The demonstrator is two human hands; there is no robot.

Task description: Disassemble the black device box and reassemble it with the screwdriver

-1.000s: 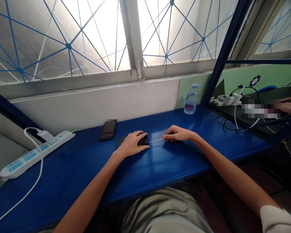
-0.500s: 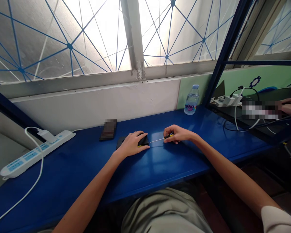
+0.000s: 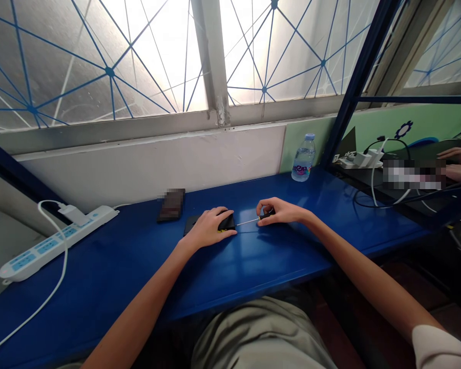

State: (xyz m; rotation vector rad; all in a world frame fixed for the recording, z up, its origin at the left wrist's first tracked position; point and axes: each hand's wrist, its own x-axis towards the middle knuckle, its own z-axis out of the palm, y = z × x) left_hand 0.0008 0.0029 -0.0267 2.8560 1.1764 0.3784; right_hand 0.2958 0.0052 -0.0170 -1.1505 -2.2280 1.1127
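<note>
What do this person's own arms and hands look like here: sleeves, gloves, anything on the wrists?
Both forearms are bare down to the left hand and right hand: no gloves, and no watch, band or ring shows. A white short sleeve covers the right upper arm at the picture's lower right corner. The left arm leaves the picture before any sleeve appears.

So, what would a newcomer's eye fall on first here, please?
First, the two hands mid-way along the bright blue bench: the left hand grips a small black device, and the right hand holds a thin screwdriver pointed at it. Behind glows a big window with crossing blue lines. A water bottle stands back right, and a white power strip lies left.
</note>
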